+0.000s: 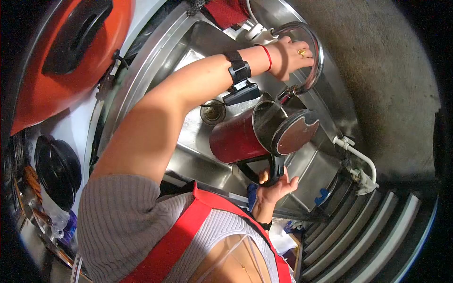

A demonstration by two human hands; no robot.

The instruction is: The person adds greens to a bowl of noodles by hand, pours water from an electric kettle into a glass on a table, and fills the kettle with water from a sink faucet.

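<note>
My left hand (291, 55), with a ring, a red thread and a black wrist device, grips the curved steel faucet spout (317, 56) over the sink. My right hand (276, 185) is closed on the black handle of a red electric kettle (236, 139). The kettle is tilted over the steel sink basin (198, 52). Its lid (296, 133) stands open, and its mouth sits just under the faucet's outlet (293, 90). I cannot tell whether water is running.
The sink drain (212, 112) lies behind the kettle. A large orange-red vessel with a black handle (71, 52) and a black pan (56, 170) stand on the counter at left. A white pipe tap (355, 152) and the ridged drainboard (368, 231) lie to the right. A red cloth (226, 12) lies beyond the sink.
</note>
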